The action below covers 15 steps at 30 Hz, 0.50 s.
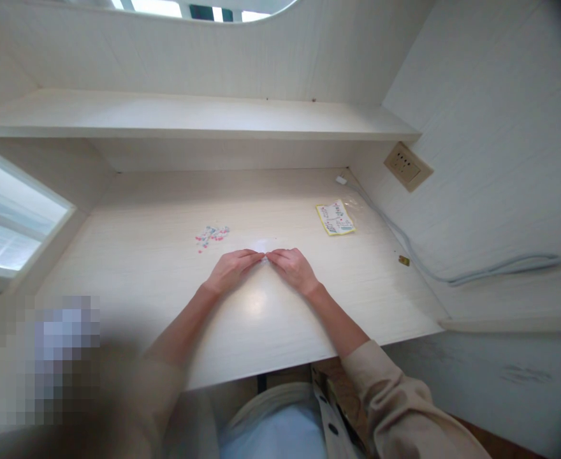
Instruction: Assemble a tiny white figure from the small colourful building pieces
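My left hand (pixel 233 268) and my right hand (pixel 292 268) meet fingertip to fingertip over the middle of the white desk (pixel 271 319). Both are closed in a pinch. A tiny pale thing (pixel 265 258) shows between the fingertips, too small and covered to name. Just beyond my left hand lies a loose scatter of small pink, white and bluish pieces (pixel 211 236). To the far right of my right hand is a printed sheet with a yellow border (pixel 336 218), covered in small drawings.
Clear plastic wrap (pixel 356 205) lies by the sheet. A grey cable (pixel 400 233) with a white plug (pixel 341 180) runs along the right wall, below a socket plate (pixel 408 166). A small brownish-yellow thing (pixel 403 261) sits near the cable. A shelf (pixel 199 118) spans the back.
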Each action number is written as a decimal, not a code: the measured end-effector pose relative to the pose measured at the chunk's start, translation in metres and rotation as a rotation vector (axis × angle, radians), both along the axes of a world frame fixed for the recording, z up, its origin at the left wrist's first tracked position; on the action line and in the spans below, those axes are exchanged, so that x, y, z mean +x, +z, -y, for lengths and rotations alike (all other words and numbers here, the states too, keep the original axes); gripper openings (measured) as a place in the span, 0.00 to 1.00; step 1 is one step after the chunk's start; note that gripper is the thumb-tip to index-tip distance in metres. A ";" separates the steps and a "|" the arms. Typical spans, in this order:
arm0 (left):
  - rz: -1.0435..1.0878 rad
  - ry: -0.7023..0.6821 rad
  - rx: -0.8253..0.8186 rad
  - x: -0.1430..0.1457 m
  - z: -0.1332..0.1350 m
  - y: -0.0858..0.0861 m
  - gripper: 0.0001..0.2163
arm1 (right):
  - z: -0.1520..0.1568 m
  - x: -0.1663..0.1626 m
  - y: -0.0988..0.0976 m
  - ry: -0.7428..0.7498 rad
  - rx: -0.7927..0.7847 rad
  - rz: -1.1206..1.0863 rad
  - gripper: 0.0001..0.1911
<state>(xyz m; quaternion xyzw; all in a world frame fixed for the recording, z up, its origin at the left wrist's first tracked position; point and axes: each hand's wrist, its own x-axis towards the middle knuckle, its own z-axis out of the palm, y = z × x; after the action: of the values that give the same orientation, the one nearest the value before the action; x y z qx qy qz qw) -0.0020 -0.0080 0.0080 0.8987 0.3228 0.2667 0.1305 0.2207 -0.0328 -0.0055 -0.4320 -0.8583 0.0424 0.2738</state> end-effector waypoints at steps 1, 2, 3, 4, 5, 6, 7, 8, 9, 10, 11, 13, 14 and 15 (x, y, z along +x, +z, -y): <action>-0.015 -0.010 0.007 0.000 0.000 0.000 0.15 | 0.000 -0.001 0.000 -0.008 -0.001 0.010 0.14; -0.032 -0.018 0.015 0.000 -0.001 0.001 0.15 | 0.001 -0.001 0.001 -0.021 -0.003 0.021 0.14; -0.046 -0.025 0.024 0.000 -0.002 0.001 0.15 | 0.001 -0.002 0.001 -0.034 -0.008 0.033 0.14; -0.057 -0.028 0.032 0.000 -0.003 0.002 0.15 | 0.001 -0.002 0.002 -0.049 -0.014 0.044 0.14; -0.065 -0.033 0.042 0.000 -0.004 0.002 0.14 | 0.002 -0.003 0.003 -0.060 -0.023 0.056 0.14; -0.069 -0.039 0.055 0.000 -0.005 0.002 0.14 | 0.002 -0.003 0.004 -0.070 -0.033 0.066 0.14; -0.068 -0.047 0.069 0.000 -0.006 0.002 0.14 | 0.003 -0.004 0.005 -0.074 -0.047 0.077 0.14; -0.067 -0.056 0.082 0.000 -0.007 0.002 0.14 | 0.003 -0.004 0.006 -0.076 -0.063 0.084 0.15; -0.066 -0.065 0.094 0.000 -0.008 0.001 0.14 | 0.003 -0.004 0.007 -0.078 -0.079 0.087 0.15; -0.065 -0.071 0.103 0.000 -0.009 0.001 0.14 | 0.003 -0.004 0.008 -0.078 -0.093 0.086 0.15; -0.063 -0.075 0.107 0.000 -0.009 0.000 0.14 | 0.003 -0.004 0.009 -0.076 -0.105 0.081 0.15; -0.053 -0.073 0.103 0.000 -0.009 -0.002 0.13 | 0.001 -0.003 0.010 -0.065 -0.122 0.068 0.15; -0.044 -0.069 0.097 0.001 -0.009 -0.002 0.13 | -0.001 -0.003 0.010 -0.053 -0.128 0.063 0.15; -0.034 -0.066 0.090 0.001 -0.009 -0.003 0.13 | -0.003 -0.003 0.011 -0.038 -0.135 0.060 0.15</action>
<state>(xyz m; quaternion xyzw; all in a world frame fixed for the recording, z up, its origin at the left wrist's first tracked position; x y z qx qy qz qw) -0.0010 0.0013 0.0051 0.9182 0.2828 0.2613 0.0930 0.2179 -0.0303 0.0056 -0.4668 -0.8529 0.0817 0.2190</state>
